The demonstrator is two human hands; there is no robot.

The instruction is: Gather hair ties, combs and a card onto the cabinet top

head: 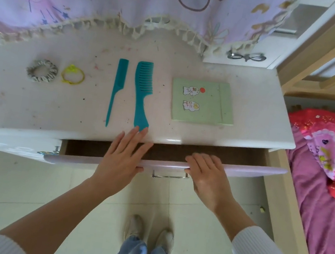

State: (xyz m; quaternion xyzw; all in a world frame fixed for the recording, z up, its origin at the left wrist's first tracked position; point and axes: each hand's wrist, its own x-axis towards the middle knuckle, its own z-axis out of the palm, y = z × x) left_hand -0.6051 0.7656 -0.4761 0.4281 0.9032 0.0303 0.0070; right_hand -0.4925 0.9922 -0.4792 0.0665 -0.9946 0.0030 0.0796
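On the cabinet top (195, 66), all task items lay in one row behind the open drawer (179, 153): a striped scrunchie (41, 70) farthest left of it, a yellow hair tie (73, 74) just beside that, a tail comb (116, 88) and a wide-tooth comb (142, 93) side by side, and a green card (202, 102) above the drawer's right half. Gathering appeared complete; the step in hand was judged to be closing the drawer. A level, even push from both hands would suit, with fingers kept out of the gap. The left hand (121, 159) lay flat and open across the drawer front, holding nothing, its fingertips (144, 131) just touching the wide-tooth comb's handle end. The right hand (209, 176) curled loosely over the drawer's front edge above the metal handle (170, 175), otherwise empty.
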